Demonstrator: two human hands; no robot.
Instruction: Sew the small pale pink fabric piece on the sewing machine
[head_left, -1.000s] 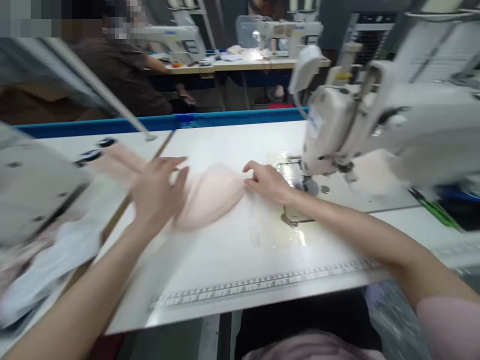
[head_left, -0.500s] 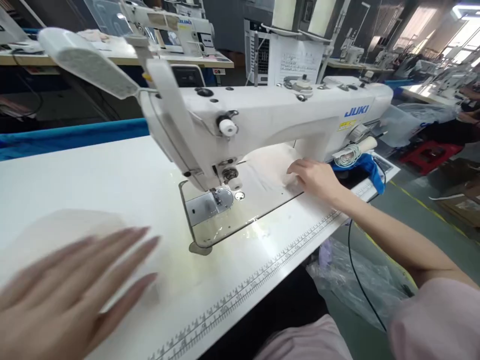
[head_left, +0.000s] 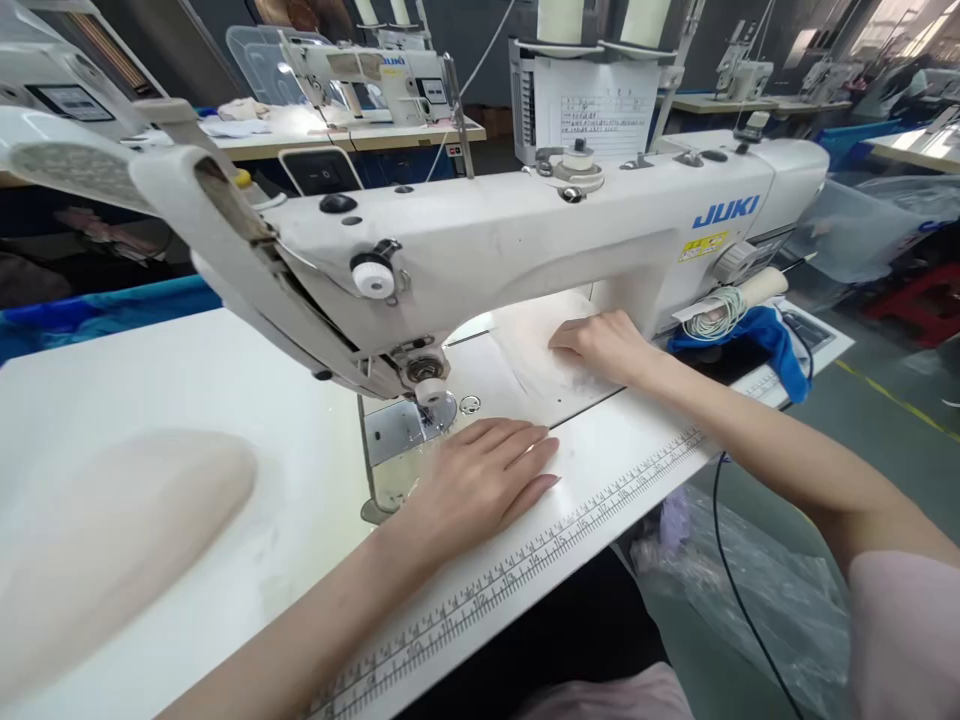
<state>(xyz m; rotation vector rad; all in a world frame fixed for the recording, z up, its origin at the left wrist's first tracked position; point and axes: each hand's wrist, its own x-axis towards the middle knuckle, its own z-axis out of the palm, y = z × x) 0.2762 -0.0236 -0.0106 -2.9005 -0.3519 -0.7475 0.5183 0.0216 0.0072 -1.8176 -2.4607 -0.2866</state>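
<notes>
My left hand (head_left: 491, 475) lies over the front of the sewing machine's bed, fingers stretched out and nothing visible in them. Just behind its knuckles are the needle plate (head_left: 397, 428) and presser foot. Under the machine arm, my right hand (head_left: 607, 345) has its fingers bent together on a thin pale fabric piece (head_left: 529, 335); the fingertips are partly hidden. The white sewing machine (head_left: 480, 240) stands over both, its needle area partly covered by the head. Another pale, peach-tinted fabric piece (head_left: 142, 530) rests on the table at left, blurred.
A printed ruler strip (head_left: 517, 570) runs along the table's front edge. Right of the machine sit a thread cone (head_left: 763, 287) and a blue cloth (head_left: 780, 350). Clear plastic bags (head_left: 742, 580) lie below. A second sewing machine (head_left: 375, 85) stands on a table behind.
My left hand has moved right from the pale piece on the left to the machine bed. My right hand stays on the fabric under the arm. The view has shifted.
</notes>
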